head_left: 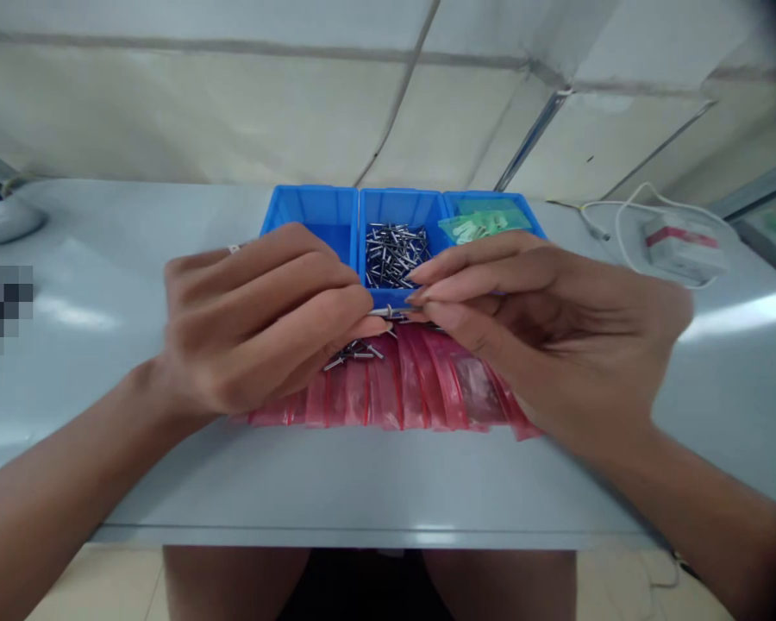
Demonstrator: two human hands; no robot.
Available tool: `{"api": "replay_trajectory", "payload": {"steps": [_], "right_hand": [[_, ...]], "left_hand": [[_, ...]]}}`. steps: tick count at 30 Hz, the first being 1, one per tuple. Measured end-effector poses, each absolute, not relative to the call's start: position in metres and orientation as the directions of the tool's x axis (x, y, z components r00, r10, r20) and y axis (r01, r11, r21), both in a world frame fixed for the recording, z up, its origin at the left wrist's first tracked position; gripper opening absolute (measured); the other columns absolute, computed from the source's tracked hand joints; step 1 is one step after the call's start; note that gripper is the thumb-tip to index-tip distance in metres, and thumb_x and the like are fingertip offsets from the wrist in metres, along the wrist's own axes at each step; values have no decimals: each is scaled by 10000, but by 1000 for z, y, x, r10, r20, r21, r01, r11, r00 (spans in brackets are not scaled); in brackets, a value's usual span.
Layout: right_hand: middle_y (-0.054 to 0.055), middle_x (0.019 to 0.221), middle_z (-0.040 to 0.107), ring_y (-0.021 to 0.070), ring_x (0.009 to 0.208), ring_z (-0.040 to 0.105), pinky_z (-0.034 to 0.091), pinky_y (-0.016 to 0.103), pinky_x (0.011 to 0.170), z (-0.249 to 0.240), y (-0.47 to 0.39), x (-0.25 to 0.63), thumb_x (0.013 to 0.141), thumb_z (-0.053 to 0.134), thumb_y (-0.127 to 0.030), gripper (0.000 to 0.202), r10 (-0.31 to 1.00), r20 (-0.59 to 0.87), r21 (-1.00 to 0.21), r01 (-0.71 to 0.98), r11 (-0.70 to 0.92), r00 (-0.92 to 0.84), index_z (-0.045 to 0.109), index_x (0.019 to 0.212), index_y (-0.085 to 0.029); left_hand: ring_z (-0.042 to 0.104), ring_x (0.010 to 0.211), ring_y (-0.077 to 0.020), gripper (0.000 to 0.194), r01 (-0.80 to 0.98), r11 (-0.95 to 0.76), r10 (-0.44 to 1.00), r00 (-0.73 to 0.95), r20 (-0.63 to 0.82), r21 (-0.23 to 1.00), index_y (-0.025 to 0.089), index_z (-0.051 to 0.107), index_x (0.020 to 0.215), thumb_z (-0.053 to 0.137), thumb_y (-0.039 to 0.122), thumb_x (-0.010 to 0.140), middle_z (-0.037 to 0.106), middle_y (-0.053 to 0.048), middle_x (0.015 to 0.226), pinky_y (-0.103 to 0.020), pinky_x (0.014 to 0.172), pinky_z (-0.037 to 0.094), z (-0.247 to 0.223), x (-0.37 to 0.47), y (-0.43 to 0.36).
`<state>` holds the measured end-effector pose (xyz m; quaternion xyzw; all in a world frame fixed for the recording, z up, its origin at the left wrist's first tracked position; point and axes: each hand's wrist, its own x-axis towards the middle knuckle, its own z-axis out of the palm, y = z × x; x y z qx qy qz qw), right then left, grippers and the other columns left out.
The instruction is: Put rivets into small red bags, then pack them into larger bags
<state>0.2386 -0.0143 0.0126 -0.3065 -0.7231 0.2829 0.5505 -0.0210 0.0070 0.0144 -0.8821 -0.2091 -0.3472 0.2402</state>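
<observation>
Head view: the left hand [265, 319] and right hand [556, 310] meet near the centre, each closed in a pinch on a metal rivet [389, 311]. The left thumb and forefinger hold one end; the right fingertips close around the other. The rivet lies roughly level between them, its small flange showing in the gap; whether further pieces are hidden under the right fingertips cannot be told. By its look, the piece should be light, stiff and smooth, hardly fragile but liable to roll or slip. A thumb-and-finger pinch along the shank, close to the flange, would probably give the surest hold.

Just below the fingertips, loose rivets [354, 352] lie on a row of overlapping pink bags [362, 401]; the thin film appears soft and slick, best taken by an edge. Beyond the hands, three blue bins stand side by side: a left bin [314, 203], a middle bin [402, 203] containing a heap of rivets [396, 254], and a right bin [534, 216] with a green bag [488, 222]. All rest on the pale counter [375, 483]. Farther right lie a white cable [621, 211] and a red-banded white box [685, 250].
</observation>
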Motion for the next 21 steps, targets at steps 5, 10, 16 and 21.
{"api": "replay_trajectory", "payload": {"steps": [5, 10, 16, 21], "right_hand": [[-90, 977, 862, 79, 846, 788, 694, 228, 780, 16, -19, 241, 978, 858, -152, 142, 780, 596, -751, 213, 625, -192, 859, 1008, -291], [-80, 899, 850, 81, 767, 779, 677, 206, 692, 21, -20, 239, 953, 869, -140, 143, 829, 528, -817, 156, 555, -185, 857, 963, -282], [25, 980, 877, 149, 733, 778, 629, 238, 536, 12, -3, 244, 954, 872, -176, 135, 869, 484, -863, 108, 493, -105, 893, 1066, -249], [9, 1072, 884, 134, 721, 767, 612, 250, 521, 12, 1, 253, 1048, 715, -130, 299, 782, 581, -740, 253, 623, -228, 849, 1266, -285]], "left_hand": [[827, 883, -243, 56, 522, -807, 176, 661, 730, -278, 240, 701, 1089, 688, 290, 1110, 775, -9, 932, -399, 658, 668, 12, -24, 8], [808, 876, -214, 110, 543, -815, 247, 640, 728, -201, 267, 650, 1042, 683, 331, 1126, 757, 7, 921, -371, 638, 632, 13, -20, 6], [667, 716, -192, 379, 580, -799, 278, 587, 761, -156, 249, 541, 824, 477, 359, 1182, 547, 0, 692, -374, 571, 430, 9, -29, 4], [630, 693, -175, 341, 598, -792, 262, 513, 818, -121, 260, 553, 798, 515, 292, 1135, 588, 7, 700, -372, 584, 432, 3, -25, 8]]}}
